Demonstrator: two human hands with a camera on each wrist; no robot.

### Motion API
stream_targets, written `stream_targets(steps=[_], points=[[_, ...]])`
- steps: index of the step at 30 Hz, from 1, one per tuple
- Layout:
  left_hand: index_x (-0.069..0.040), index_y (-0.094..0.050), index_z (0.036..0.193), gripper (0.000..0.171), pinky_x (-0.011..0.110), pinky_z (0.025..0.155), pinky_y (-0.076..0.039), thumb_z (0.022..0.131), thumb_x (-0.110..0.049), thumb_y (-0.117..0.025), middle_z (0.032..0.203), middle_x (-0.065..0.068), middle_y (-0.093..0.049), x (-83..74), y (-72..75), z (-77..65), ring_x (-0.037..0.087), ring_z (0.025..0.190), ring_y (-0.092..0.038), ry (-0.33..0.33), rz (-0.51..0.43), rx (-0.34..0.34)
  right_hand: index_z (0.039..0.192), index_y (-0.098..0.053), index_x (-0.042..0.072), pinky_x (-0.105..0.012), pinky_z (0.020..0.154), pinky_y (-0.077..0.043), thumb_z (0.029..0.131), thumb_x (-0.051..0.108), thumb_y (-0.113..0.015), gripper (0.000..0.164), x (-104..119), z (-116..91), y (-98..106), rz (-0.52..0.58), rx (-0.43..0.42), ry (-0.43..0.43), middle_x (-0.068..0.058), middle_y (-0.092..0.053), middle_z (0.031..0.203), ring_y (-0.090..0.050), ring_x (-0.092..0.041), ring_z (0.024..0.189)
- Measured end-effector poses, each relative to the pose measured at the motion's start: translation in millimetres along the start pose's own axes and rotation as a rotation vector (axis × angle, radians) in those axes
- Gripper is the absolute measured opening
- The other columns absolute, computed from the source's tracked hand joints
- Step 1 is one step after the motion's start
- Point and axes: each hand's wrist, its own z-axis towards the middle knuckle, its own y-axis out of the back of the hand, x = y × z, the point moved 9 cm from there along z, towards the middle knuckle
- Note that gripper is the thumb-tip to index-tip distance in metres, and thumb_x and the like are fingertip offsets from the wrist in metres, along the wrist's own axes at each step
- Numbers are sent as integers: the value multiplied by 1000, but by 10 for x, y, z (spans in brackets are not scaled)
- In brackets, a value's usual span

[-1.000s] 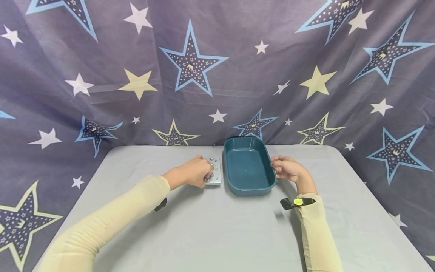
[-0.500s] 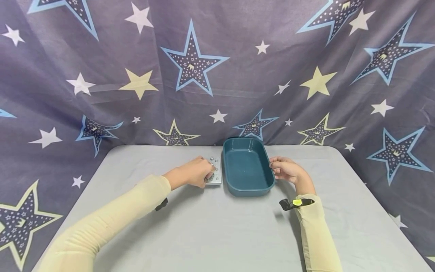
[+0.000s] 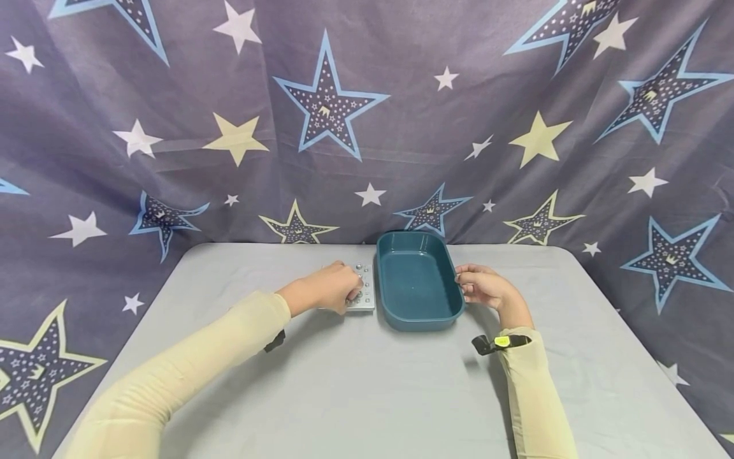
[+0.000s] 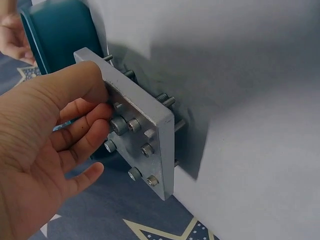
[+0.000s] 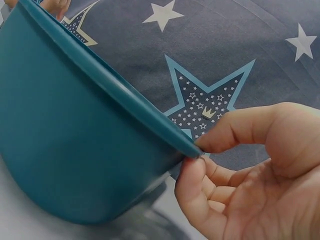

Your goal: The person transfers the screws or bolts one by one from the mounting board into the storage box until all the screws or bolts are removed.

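Note:
A silver metal plate with several socket-head bolts through it lies left of a teal plastic bin in the head view. Bolt shanks stick out below its underside in the left wrist view. My left hand is over the plate, thumb and index finger pinching at its bolted face; the bolt between them is mostly hidden by the fingers. The other fingers are curled loosely beside it. On the bin's right side, my right hand pinches the rim between thumb and index finger.
The grey-white table ends at the back against a dark curtain printed with stars. The bin stands near that back edge, close beside the plate. A black wrist camera sits on the right forearm's strap.
The right hand and the bin have shifted very slightly left since the first frame. The left hand stays at the plate, its fingers moving only a little.

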Motion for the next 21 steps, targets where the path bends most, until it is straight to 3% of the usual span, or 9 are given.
stream_targets(steps=[15, 21], points=[[-20, -59, 65, 24, 41, 91, -49, 63, -13, -81, 64, -11, -61, -6, -29, 19, 10, 65, -54, -29, 46, -3, 120, -40, 0, -20, 64, -50, 96, 0, -44, 25, -8, 9, 13, -5, 4, 5, 8, -56, 76, -55, -1, 66], [-18, -59, 65, 24, 32, 74, -52, 62, -7, -80, 63, -10, -58, -11, -32, 31, 10, 63, -52, -29, -24, -11, 122, -39, 0, -20, 65, -51, 96, 1, -44, 26, -24, 14, 22, -5, 1, 1, 8, -56, 77, -55, -1, 67]])
